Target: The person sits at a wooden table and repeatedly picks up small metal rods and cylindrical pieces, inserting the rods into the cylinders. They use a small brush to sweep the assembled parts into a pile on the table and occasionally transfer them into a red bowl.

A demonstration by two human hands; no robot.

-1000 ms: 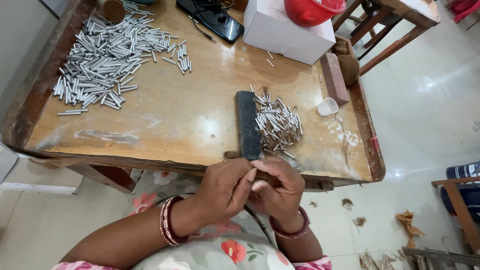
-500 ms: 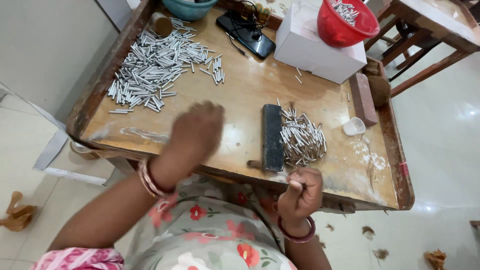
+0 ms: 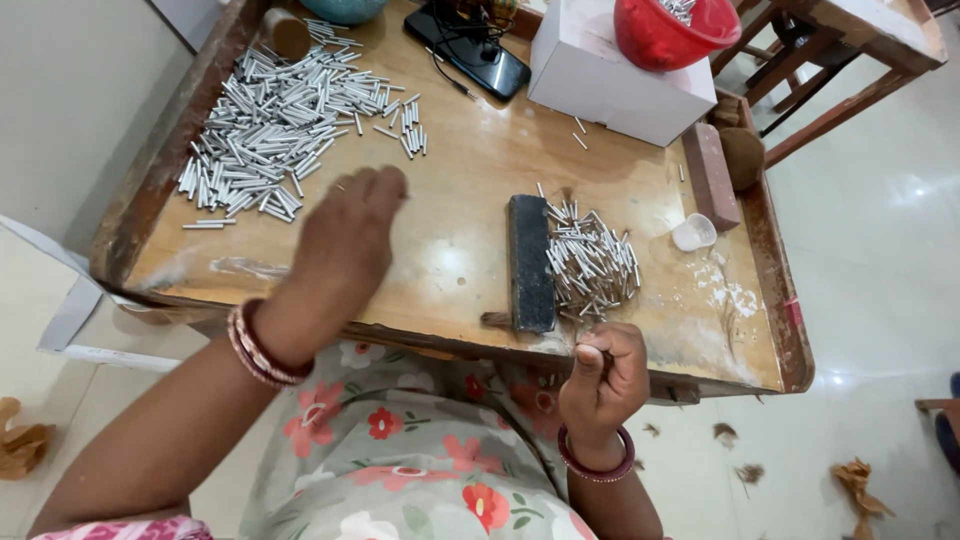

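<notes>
My left hand (image 3: 340, 240) hovers over the wooden table (image 3: 460, 170), palm down with fingers stretched out, nothing visible in it. It is close to the big heap of short silver metal tubes (image 3: 280, 130) at the far left. My right hand (image 3: 605, 375) is a closed fist at the table's front edge, thumb pressed on the fingers; whether something small sits inside is hidden. Just beyond it lie a dark rectangular block (image 3: 528, 262) and a smaller heap of silver tubes (image 3: 590, 260) against the block's right side.
A white box (image 3: 610, 80) with a red bowl (image 3: 670, 30) on top stands at the back right, a black phone (image 3: 470, 50) with a cable beside it. A small white cup (image 3: 692, 232) and a reddish-brown bar (image 3: 710, 175) lie near the right rim.
Both hands were together at the front edge; my left hand has swung up and left over the table toward the big heap. My right hand stayed at the edge, closed.
</notes>
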